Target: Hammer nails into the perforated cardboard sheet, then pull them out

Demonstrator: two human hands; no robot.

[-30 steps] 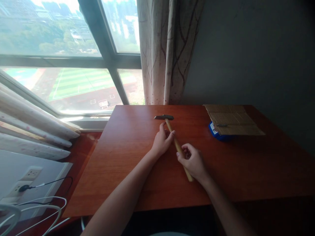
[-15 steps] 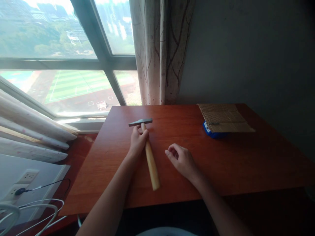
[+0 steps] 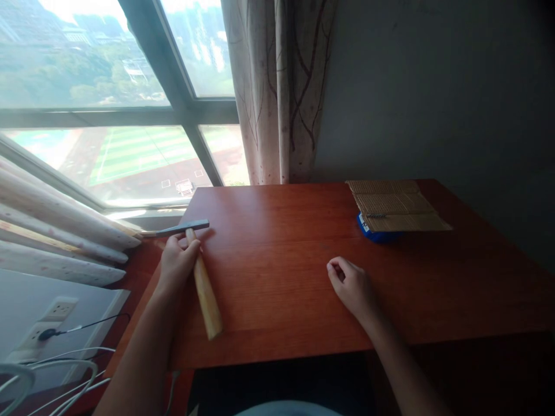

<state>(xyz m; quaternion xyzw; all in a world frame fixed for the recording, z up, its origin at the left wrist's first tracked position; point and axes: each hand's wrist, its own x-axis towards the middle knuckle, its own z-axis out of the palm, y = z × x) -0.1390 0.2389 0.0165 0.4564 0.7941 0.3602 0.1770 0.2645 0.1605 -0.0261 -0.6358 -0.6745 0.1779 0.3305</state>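
Observation:
My left hand is closed around the upper handle of a hammer, just below its head. The hammer has a pale wooden handle and a narrow grey metal head, which points left past the table's left edge. Its handle slants down toward the near edge, over the tabletop. Further right, my right hand is loosely closed over the table, thumb against the curled forefinger. Nothing shows in the hollow of its fingers.
The reddish-brown wooden table stands by a window and curtain. At the back right, a cardboard sheet lies over a blue object, with a small dark spiral item on top. White cables and a wall socket are lower left.
My left hand has carried the hammer left, toward the table's left edge. My right hand has shifted right, and its fingers have curled in more.

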